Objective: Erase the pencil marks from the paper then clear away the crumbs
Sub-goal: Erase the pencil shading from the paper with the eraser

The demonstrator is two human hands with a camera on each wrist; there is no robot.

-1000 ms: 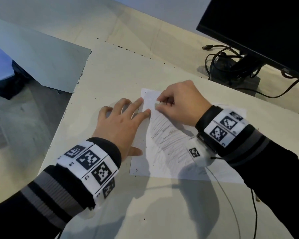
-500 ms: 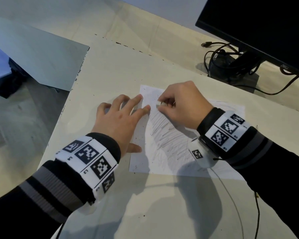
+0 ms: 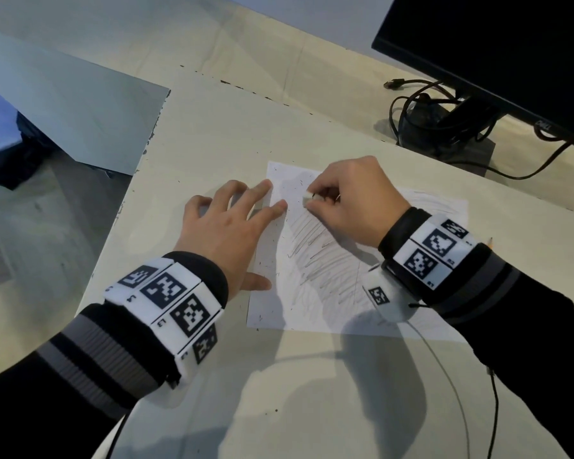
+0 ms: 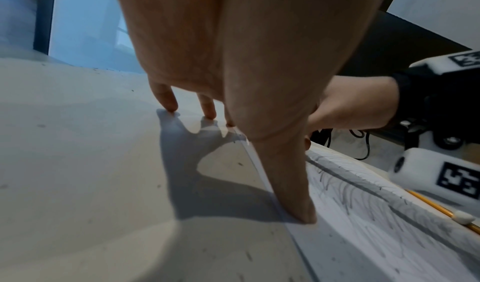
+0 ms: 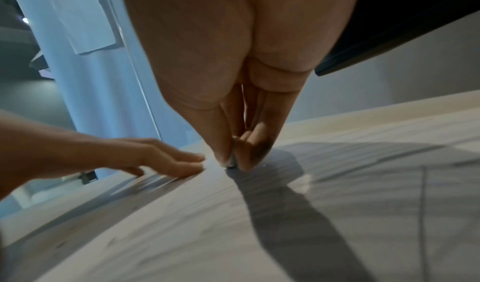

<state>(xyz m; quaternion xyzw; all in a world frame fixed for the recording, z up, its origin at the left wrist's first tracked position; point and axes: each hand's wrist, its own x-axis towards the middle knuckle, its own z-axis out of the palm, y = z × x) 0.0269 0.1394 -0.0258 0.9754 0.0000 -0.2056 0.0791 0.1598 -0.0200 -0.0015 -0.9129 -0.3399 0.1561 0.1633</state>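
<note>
Right hand point(image 3: 348, 200) pinches a small white eraser point(image 3: 308, 197), pressed onto the paper point(image 3: 315, 313) near its eleven o'clock corner. The sheet lies flat on the counter point(image 3: 279, 392), grey pencil marks point(image 3: 315, 260) slanting across its middle, dark crumbs point(image 3: 262, 316) speckling its nine o'clock edge. Left hand point(image 3: 226, 230) lies flat, fingers point(image 3: 272, 208) spread, tips on that edge.

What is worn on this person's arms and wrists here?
Both arms wear black sleeves with grey striped cuffs. Each wrist carries a white band of square black-and-white coded tags, some numbered; the right wrist band has a tagged white camera pod under it, with thin cables trailing. The left hand and right hand are bare.
</note>
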